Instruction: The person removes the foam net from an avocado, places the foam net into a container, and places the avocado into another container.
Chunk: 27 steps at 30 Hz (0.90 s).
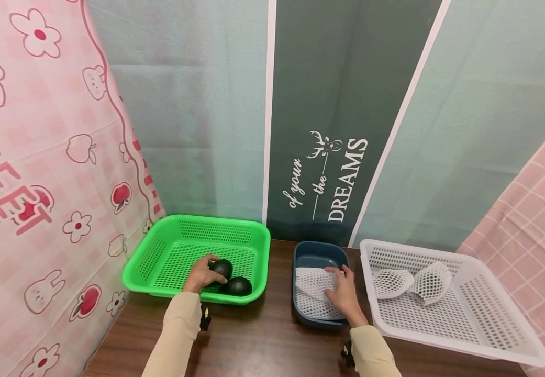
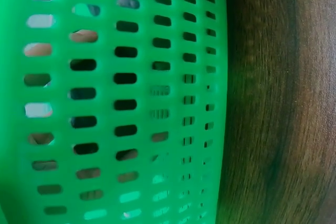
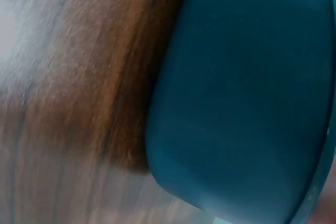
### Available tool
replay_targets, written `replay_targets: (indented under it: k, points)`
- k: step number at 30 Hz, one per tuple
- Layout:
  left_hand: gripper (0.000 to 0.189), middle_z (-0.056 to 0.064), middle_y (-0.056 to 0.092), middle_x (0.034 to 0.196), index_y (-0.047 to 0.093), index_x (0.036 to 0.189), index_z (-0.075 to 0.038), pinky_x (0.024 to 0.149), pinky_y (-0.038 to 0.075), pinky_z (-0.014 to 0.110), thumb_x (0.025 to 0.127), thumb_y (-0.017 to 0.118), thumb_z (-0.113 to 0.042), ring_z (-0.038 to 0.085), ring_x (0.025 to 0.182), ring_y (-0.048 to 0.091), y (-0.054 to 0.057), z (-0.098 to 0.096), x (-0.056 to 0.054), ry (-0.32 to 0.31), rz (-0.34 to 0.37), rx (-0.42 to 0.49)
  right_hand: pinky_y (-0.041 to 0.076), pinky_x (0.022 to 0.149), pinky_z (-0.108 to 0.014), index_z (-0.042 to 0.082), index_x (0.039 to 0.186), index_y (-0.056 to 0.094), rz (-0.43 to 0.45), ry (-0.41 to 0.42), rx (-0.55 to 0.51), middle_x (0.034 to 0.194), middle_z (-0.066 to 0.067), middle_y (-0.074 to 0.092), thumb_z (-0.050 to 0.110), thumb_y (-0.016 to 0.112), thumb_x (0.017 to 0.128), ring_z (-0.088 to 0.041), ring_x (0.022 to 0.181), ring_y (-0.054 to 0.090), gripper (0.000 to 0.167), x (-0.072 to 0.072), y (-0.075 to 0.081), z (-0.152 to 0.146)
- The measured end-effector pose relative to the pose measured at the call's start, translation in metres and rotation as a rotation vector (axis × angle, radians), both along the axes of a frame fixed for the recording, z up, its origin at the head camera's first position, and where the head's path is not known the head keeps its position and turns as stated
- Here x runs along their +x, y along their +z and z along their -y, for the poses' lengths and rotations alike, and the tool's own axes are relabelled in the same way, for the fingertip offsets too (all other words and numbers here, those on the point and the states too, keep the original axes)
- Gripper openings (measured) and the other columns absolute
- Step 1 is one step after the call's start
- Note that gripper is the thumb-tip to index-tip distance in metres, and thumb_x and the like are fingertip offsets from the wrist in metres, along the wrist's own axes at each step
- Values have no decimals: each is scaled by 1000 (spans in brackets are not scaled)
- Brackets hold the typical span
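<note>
Over on the left, the left hand reaches into the green slotted basket, thumb and fingers clamped on a dark, avocado-like fruit close to the near right corner! A second dark fruit lies just beside it, nearer and to the right, on the basket floor.

Across to the middle now: the right hand is over the navy-blue box, thumb and forefinger apart, right at the white foam net sleeves spread over the box's middle and near end; whether the fingertips touch the mesh, I cannot tell. The wrist views catch only container walls and wood, no fingers.

Far right, the white slotted basket carries two white foam nets, one at its left end, the other up against it on the right; their contents are unclear. All three containers stand on the brown wooden table, dark green curtain panel behind.
</note>
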<state>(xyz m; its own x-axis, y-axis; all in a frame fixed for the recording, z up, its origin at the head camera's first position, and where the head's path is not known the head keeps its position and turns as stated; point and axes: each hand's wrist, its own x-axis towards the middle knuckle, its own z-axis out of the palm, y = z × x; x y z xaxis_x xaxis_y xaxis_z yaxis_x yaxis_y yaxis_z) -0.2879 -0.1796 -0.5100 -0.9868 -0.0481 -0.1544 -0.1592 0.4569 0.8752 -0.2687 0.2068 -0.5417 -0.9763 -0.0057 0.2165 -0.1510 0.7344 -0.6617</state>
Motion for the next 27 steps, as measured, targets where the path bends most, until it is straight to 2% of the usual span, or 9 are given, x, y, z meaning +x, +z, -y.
replay_targets:
  k: [5,8,11,15,18,22,27]
  points:
    - [68,30,47,128,53,128,4,73,50,48,67,83,5,42,100,54,-1,1,-1,-8,2,-7,29,99,-68,-4,122,62,-19,82,122,145,-35,31,-10,72,71,-56,132,24,52,2,0,4]
    - [68,31,47,128,53,128,5,73,50,49,67,83,5,43,101,54,-1,2,-1,-14,7,-26,23,99,-72,-1,125,61,7,115,185,147,-29,34,-10,73,72,-54,136,19,56,3,-1,8]
    - [69,32,47,128,52,129,6,74,50,50,67,84,5,43,102,54,-3,2,0,-20,15,-39,22,98,-73,0,127,61,-5,139,227,145,-25,40,-10,71,72,-51,135,24,57,4,-4,12]
    - [70,31,46,130,51,130,5,76,50,51,68,85,3,44,104,53,-5,2,-1,-21,31,-67,37,91,-65,-2,121,63,-104,173,243,133,-27,50,-14,69,68,-50,119,43,54,5,-6,15]
    - [70,31,46,130,51,129,5,77,50,51,67,85,2,44,105,52,-6,1,-1,-17,33,-88,45,82,-55,-2,116,65,-131,185,240,120,-25,53,-15,70,67,-43,103,48,52,6,-7,16]
    - [70,32,48,127,53,128,6,77,49,52,67,86,0,43,103,53,-7,0,-3,-9,17,-96,44,89,-55,-3,113,66,-79,202,226,111,-20,53,-14,70,68,-36,100,51,47,7,-8,18]
    - [69,31,52,121,53,127,8,78,49,52,69,87,-7,43,101,54,-7,-1,-4,-2,-11,-100,42,93,-57,-2,112,66,-8,234,216,113,-20,58,-14,67,69,-38,106,55,45,7,-8,17]
